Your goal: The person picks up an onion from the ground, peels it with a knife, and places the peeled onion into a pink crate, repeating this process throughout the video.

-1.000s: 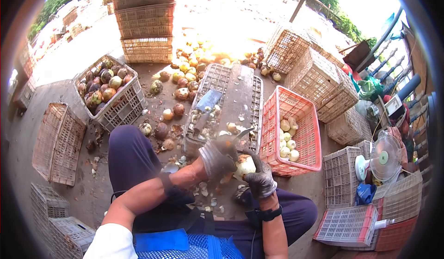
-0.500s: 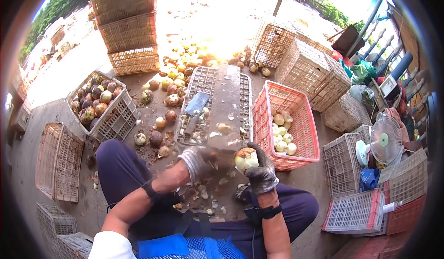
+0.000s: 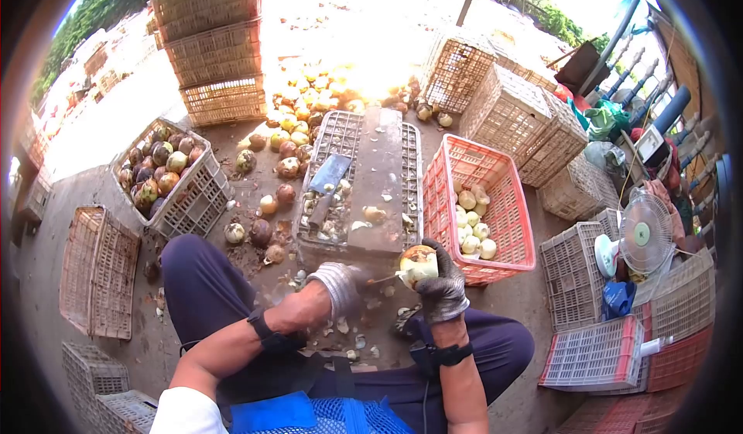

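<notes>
My right hand [image 3: 443, 288], in a dark grey glove, is closed around a half-peeled onion [image 3: 419, 267] with brown skin on top and a pale lower side. My left hand [image 3: 339, 288], gloved in light grey and blurred by motion, grips a small knife [image 3: 382, 280]. Its thin blade points at the onion's lower left side. Just beyond my hands stands a long board [image 3: 378, 171] over a grey crate. A cleaver [image 3: 330, 174] lies on the crate to the board's left. Pale peel scraps litter the ground below my hands.
A red crate [image 3: 517, 229] on the right holds pale peeled onions [image 3: 470, 222]. To the left, a crate [image 3: 197, 194] is full of unpeeled ones. More lie heaped on the ground [image 3: 298, 124]. Stacked crates [image 3: 213, 62] stand behind, and a fan [image 3: 646, 234] sits far right.
My left hand has moved right and slightly down, bringing the knife close to the onion. The onion has tilted and shifted slightly right in my right hand.
</notes>
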A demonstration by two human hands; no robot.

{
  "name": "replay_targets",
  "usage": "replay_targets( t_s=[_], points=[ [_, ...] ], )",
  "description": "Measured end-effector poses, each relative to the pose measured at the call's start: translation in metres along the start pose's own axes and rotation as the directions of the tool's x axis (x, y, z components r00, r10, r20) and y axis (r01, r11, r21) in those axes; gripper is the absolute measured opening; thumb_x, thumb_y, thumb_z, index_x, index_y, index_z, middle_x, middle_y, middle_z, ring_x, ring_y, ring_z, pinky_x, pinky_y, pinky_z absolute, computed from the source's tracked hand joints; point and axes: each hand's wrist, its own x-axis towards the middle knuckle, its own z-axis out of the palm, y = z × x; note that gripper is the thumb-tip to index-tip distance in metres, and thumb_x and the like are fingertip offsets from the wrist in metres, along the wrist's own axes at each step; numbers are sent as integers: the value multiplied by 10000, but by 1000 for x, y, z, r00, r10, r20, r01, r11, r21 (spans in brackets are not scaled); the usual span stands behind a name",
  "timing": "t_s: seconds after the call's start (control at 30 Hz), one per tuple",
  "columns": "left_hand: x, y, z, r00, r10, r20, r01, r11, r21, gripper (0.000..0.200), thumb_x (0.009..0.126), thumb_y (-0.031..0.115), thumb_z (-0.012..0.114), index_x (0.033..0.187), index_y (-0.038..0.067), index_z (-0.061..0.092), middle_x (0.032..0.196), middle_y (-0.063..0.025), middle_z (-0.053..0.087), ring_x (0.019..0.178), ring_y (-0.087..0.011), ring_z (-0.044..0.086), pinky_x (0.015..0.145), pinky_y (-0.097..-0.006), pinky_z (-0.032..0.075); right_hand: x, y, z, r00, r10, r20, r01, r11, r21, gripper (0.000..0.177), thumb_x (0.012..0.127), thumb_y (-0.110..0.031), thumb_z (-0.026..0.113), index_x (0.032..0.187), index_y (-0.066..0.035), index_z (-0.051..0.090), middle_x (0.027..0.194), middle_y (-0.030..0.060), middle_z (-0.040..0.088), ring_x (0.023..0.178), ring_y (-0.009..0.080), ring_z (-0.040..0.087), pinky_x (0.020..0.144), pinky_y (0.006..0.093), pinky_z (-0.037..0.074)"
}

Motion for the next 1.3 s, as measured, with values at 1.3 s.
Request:
replay_targets(
  t_s=[1.3],
  points=[
    [6, -4, -8, 930, 32, -365, -250, 784, -568, 277, 619, 171, 717, 872, 73, 656, 716, -52, 618, 640, -163, 573, 573, -314, 475, -9, 6, -2, 964, 239, 118, -180, 910, -373, 695, 637, -57, 649, 1293, 30, 436, 1157, 138, 559, 1052, 230, 561, 907, 348, 494]
  ],
)
